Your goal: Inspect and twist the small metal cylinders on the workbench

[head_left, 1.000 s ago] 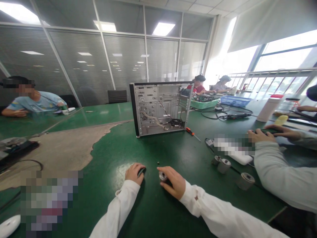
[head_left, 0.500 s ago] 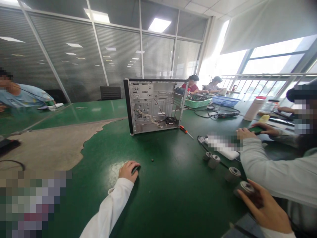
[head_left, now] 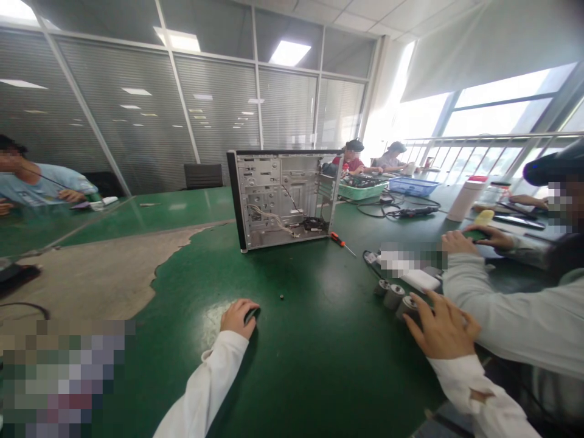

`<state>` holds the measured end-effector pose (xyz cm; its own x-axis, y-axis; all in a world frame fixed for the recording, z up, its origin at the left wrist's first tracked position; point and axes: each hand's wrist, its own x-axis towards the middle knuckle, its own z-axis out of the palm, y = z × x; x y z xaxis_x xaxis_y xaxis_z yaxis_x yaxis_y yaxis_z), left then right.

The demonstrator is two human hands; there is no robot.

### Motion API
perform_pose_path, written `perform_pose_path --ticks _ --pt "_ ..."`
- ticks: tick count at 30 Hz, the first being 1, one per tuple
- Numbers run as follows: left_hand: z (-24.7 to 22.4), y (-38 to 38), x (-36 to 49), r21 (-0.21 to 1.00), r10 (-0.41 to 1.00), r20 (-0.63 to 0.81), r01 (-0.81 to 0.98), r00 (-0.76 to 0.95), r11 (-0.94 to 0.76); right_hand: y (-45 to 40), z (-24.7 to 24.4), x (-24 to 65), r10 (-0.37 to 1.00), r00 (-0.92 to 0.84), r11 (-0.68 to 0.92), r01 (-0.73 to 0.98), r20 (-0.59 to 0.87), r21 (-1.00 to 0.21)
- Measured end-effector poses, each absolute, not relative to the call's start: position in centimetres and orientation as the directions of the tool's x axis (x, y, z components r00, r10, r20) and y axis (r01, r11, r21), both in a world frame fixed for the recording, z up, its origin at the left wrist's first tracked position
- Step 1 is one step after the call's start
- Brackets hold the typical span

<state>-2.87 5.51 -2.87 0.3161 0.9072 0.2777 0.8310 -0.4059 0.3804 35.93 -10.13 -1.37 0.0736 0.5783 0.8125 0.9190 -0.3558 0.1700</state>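
My right hand (head_left: 442, 325) has its thumb and fingers around a grey metal cylinder (head_left: 408, 306) with a dark centre on top. Two similar cylinders, the middle one (head_left: 393, 296) and the far one (head_left: 382, 288), stand close to it in a row. What lies under my right palm is hidden. My left hand (head_left: 238, 317) rests on the green table (head_left: 292, 377), fingers loosely bent, with a dark gap beside the thumb and no held thing visible. A tiny dark part (head_left: 281, 297) lies to its right.
An open computer case (head_left: 292, 201) stands ahead, with an orange-handled screwdriver (head_left: 338, 239) beside it. A white power strip (head_left: 422, 280) lies past the cylinders. A co-worker's sleeve (head_left: 493, 304) is close on the right. Green basket (head_left: 362, 191) and blue basket (head_left: 413, 186) stand farther back.
My right hand has moved forward and left, and the third cylinder now stands nearer the other two. The nearest cylinder seen before is no longer visible. My left hand stays in place.
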Motion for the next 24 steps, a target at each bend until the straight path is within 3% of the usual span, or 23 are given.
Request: perform_pose_path --ticks 2,4,7,10,12,17,24 --pt "-2.8 5.4 -2.8 0.384 0.911 0.272 0.833 0.31 -0.398 -9.6 -1.0 34.6 0.564 0.05 -0.291 0.946 0.825 0.142" --pt "-2.6 5.4 -2.8 0.387 0.914 0.265 0.834 0.308 -0.393 -9.0 -0.5 32.4 0.617 -0.047 -0.103 0.985 0.785 0.14" --pt "-2.5 5.3 -2.7 0.384 0.915 0.257 0.837 0.309 -0.391 -7.3 0.0 28.0 0.757 -0.234 0.232 0.969 0.61 0.084" --pt "-2.4 5.3 -2.8 0.377 0.919 0.244 0.842 0.311 -0.385 -4.5 0.0 23.3 0.83 -0.357 0.412 0.91 0.429 -0.04" --pt "-2.4 5.3 -2.8 0.375 0.92 0.235 0.844 0.315 -0.385 -2.4 -0.3 20.6 0.837 -0.395 0.452 0.889 0.378 -0.071" --pt "-2.4 5.3 -2.9 0.372 0.917 0.222 0.84 0.333 -0.395 2.0 -1.0 16.4 0.793 -0.473 0.517 0.856 0.382 -0.014" --pt "-2.3 5.2 -2.8 0.382 0.924 0.217 0.844 0.315 -0.377 1.2 -2.1 18.2 0.768 -0.467 0.547 0.834 0.438 -0.071"
